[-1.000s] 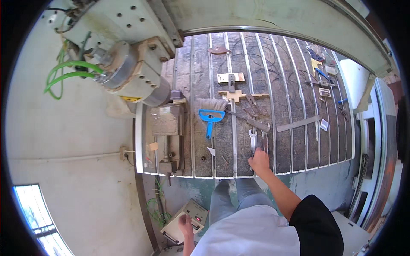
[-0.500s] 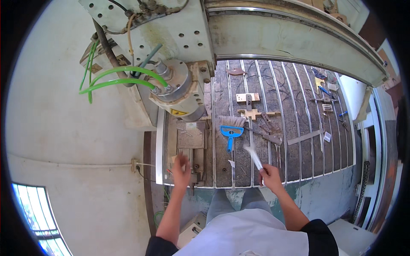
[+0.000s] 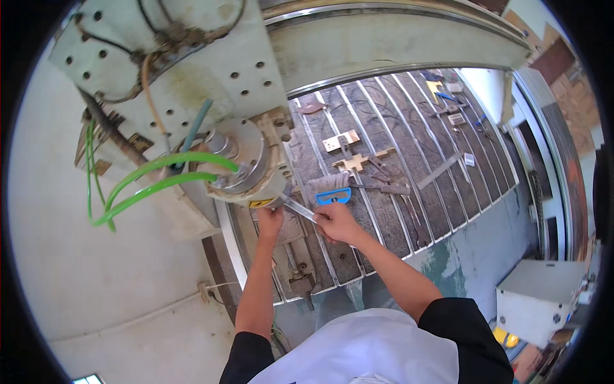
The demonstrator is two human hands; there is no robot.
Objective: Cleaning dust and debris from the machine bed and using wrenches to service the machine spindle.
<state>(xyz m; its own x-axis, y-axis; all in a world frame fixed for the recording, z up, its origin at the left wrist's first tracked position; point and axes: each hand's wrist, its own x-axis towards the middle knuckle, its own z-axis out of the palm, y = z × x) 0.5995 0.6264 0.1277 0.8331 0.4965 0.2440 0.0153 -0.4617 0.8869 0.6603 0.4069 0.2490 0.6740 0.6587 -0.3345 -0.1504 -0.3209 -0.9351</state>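
My right hand (image 3: 339, 224) is closed around the handle of a silver open-ended wrench (image 3: 300, 208). The wrench slants up to the left, and its far end meets the lower side of the machine's round spindle (image 3: 246, 163). Up against the spindle's underside is my left hand (image 3: 270, 222), with its fingers mostly hidden by the spindle body. Two bright green hoses (image 3: 157, 184) run into the spindle's top. A blue-handled brush (image 3: 334, 196) lies on the slotted bed just beyond my right hand, which covers its handle.
A vise-like metal fixture (image 3: 299, 272) sits on the bed's left end. Farther back lie a pale drilled block (image 3: 341, 140), a brass-coloured cross-shaped piece (image 3: 352, 164) and a flat metal strip (image 3: 440, 170). The gantry beam (image 3: 396, 48) spans above the bed. A white cabinet (image 3: 540, 294) stands at right.
Both hands have moved up to the spindle. The wrench has swung left, from over the bed to the spindle's lower side. My view has turned and shifted.
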